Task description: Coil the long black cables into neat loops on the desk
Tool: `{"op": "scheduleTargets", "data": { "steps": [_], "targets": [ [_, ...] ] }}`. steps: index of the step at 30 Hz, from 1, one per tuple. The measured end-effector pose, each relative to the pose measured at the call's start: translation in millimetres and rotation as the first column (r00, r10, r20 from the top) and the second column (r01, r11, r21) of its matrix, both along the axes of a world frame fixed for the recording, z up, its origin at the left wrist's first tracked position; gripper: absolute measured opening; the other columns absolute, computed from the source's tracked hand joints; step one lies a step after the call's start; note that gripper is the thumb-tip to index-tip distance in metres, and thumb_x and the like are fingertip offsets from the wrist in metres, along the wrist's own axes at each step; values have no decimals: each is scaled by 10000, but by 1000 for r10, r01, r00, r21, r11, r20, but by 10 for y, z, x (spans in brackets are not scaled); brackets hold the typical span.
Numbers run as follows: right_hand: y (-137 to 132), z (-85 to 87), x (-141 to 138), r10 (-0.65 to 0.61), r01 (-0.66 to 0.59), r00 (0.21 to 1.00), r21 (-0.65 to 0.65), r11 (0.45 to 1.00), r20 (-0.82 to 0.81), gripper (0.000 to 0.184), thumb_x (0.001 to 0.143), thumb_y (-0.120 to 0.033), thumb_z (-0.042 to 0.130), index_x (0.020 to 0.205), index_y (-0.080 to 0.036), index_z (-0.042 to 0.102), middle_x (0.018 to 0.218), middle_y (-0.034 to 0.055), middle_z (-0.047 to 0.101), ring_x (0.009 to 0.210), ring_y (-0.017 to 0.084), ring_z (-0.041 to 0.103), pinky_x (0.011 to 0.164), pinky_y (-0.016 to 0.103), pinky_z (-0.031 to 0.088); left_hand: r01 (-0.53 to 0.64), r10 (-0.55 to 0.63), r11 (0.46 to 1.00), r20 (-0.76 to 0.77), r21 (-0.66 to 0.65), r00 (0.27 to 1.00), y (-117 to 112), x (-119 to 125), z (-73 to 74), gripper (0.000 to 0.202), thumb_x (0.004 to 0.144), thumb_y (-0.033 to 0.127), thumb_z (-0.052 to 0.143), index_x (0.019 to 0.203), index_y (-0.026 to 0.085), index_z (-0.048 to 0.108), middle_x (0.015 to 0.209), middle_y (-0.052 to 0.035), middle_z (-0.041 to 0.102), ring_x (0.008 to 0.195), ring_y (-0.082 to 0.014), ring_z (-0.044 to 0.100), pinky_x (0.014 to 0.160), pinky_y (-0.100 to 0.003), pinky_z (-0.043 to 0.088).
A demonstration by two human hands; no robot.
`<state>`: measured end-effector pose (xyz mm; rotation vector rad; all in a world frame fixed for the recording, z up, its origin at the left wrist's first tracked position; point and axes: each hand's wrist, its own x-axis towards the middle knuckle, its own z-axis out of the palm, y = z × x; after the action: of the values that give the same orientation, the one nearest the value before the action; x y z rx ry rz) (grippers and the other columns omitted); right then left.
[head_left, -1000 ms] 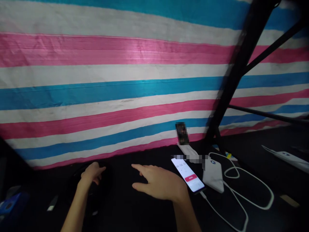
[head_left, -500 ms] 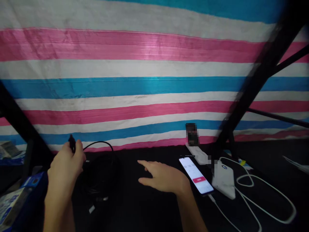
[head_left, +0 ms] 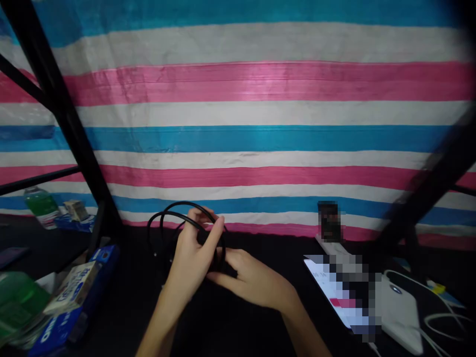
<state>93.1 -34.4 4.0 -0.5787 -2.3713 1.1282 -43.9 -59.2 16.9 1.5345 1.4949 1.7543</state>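
Note:
A coiled black cable [head_left: 169, 213] stands in loose loops in front of me, dark against the black tabletop. My left hand [head_left: 194, 250] is closed around the upper part of the coil, with thumb and fingers about the strands. From the right, my right hand [head_left: 258, 281] grips the near right side of the same coil; its fingertips are partly hidden behind the left hand and the cable. The cable's plug ends cannot be made out clearly in the dark.
On the right lie a lit phone [head_left: 323, 285], a white power bank [head_left: 399, 312] and a white cord [head_left: 442, 317]. A blue box [head_left: 61, 325], a small carton [head_left: 76, 287] and green bottles [head_left: 40, 206] are on the left. Black frame bars [head_left: 70, 124] flank a striped sheet.
My left hand has come from the left to the middle with the cable coil. My right hand, previously spread over the table, now holds the coil. The view has turned left.

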Motion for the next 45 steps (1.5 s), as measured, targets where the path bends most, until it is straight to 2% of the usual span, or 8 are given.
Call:
{"op": "scheduleTargets", "data": {
  "steps": [7,13,18,24,29,35,40,45],
  "targets": [
    [252,-103,61,-213,179,958,-179,967,-192,194,940,-335,422,914,-188,546,817,23,665,655,128,664,544,218,486,68,-66,997,57,-33,996,44,-318,64,379,856,503,458,864,181,657,932,-56,680,937,-186,606,868,-290,441],
    [444,-141,167,-346,338,910,-78,938,-227,219,943,-368,399,933,-188,524,776,7,643,489,93,615,503,227,459,126,-126,992,69,8,990,-20,-354,119,288,808,452,568,798,174,643,542,-4,601,544,-142,579,552,-247,442],
    [393,-97,196,-333,330,914,-53,942,-232,203,941,-354,406,936,-198,536,777,-1,649,472,87,602,509,231,464,-186,214,970,-193,155,957,69,-408,5,701,597,493,759,1197,271,471,1070,-56,560,878,-199,592,818,-361,465],
    [319,-52,208,-351,365,910,21,931,-220,186,936,-294,408,870,-206,557,759,-20,660,458,71,536,499,218,427,-117,80,983,-243,-140,967,629,-674,-448,726,661,542,665,1272,211,454,1221,-130,503,1162,-292,469,995,-450,363],
    [287,-17,256,-364,390,913,131,911,-187,224,933,-189,387,832,-207,587,777,-29,663,561,83,545,586,217,412,244,-233,875,79,-417,969,766,-693,-596,709,706,522,630,1317,224,430,1184,-110,590,1144,-280,514,1005,-449,351],
    [262,49,325,-295,349,926,236,907,-234,250,923,-150,394,811,-211,609,792,-13,640,775,122,589,746,252,427,609,-470,742,430,-280,771,817,-576,-754,678,769,492,556,1365,236,355,1215,-88,596,1066,-237,580,928,-338,418],
    [268,49,393,-305,364,908,175,915,-288,235,936,-209,386,922,-230,620,857,-6,628,689,113,567,652,249,466,453,-358,862,357,-228,863,849,-481,-653,644,712,445,653,1288,238,450,971,-51,656,872,-225,617,643,-276,457],
    [302,27,408,-369,497,818,218,840,-441,225,948,-296,411,918,-235,625,984,24,582,783,123,585,762,279,486,251,-240,968,389,22,889,648,-452,-321,267,654,438,720,709,193,628,512,43,469,592,-143,537,563,-255,425]
  ]
}}
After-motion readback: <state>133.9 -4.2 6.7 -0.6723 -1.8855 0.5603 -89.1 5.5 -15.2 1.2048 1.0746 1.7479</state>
